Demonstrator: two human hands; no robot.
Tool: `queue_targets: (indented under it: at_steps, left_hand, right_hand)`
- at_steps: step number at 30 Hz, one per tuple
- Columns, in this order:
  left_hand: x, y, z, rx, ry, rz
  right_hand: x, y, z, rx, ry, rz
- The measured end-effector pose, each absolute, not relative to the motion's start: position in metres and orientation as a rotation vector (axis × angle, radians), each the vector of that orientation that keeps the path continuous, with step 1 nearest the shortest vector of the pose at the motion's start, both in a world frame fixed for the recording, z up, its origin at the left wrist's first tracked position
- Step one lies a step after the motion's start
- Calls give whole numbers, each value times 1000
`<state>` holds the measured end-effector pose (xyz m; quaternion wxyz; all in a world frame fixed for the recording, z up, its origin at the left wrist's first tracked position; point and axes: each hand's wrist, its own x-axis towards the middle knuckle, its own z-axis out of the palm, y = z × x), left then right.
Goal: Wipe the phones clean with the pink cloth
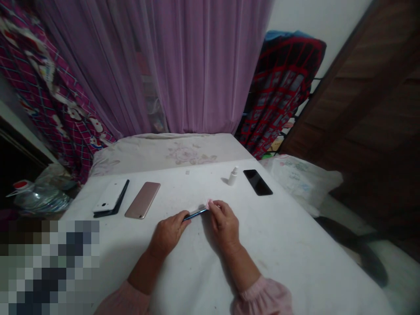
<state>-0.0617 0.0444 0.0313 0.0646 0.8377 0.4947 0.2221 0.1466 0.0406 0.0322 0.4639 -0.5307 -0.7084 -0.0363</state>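
Observation:
Between my hands a phone [196,214] is held nearly edge-on above the table, its blue edge toward me. My left hand [169,232] is closed around its left end, thumb on top. At the other end, my right hand [225,222] pinches a small pink cloth [209,203] against the phone; the fingers cover most of the cloth. To the left lies a rose-gold phone [143,200], face down. Further left a white phone [110,197] rests on a dark one [122,199]. Beyond my right hand stand a small white spray bottle [233,176] and a black phone [257,182] lying flat.
A white cloth [278,245] covers the table, with a floral cloth [197,151] at its far end. A small pale square [187,173] lies near the middle. A large water bottle [41,197] is left of the table; a white plastic bag [298,175] is at the right edge.

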Motion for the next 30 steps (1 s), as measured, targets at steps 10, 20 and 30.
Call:
queue_targets:
  at_steps: [10,20,30]
  left_hand:
    - [-57,43,35,2501,1552,670]
    - [-56,45,33,2492,1564,696]
    - [-56,45,35,2429,1589,658]
  right_hand:
    - [157,48,28,-1271,-1731,-227]
    - [118,35,33,-1136,-1837,-179]
    - [170,60,22,-1337,-1543,-44]
